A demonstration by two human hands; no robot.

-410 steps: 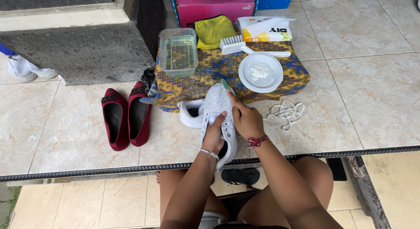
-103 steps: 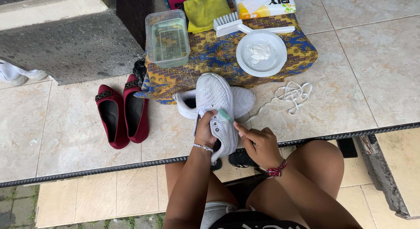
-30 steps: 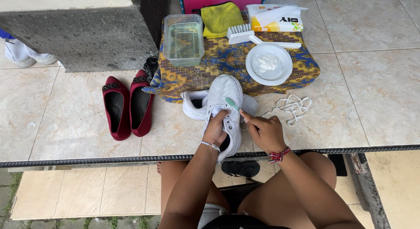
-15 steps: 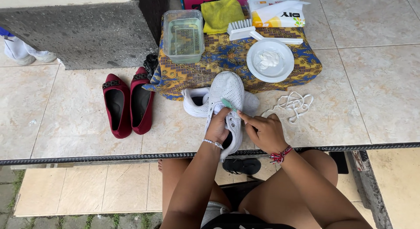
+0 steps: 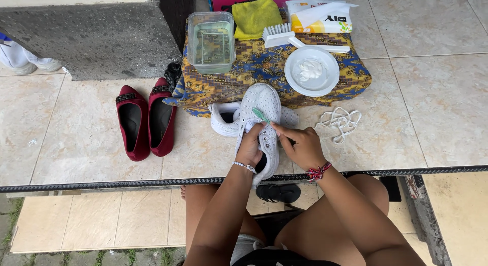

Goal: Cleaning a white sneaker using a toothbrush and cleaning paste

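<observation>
Scrubbing a white sneaker [image 5: 260,118] w/ a small green toothbrush [image 5: 261,115] on the tiled ledge [image 5: 76,144].

Sneaker's long axis runs near-far, toe pointing away toward the patterned cloth [image 5: 254,73], heel toward the person. Left hand [image 5: 250,146]: fingers curled round the shoe's side. Right hand [image 5: 299,144]: fingers pinching the brush handle, bristle end on the upper. 2nd sneaker [image 5: 223,118] lies just behind; 2 red flats [image 5: 145,121] to the left.

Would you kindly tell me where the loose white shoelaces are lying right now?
In the head view, the white shoelaces lie in a tangle on the tiled floor, right of the white sneaker and just below the patterned cloth.
</observation>
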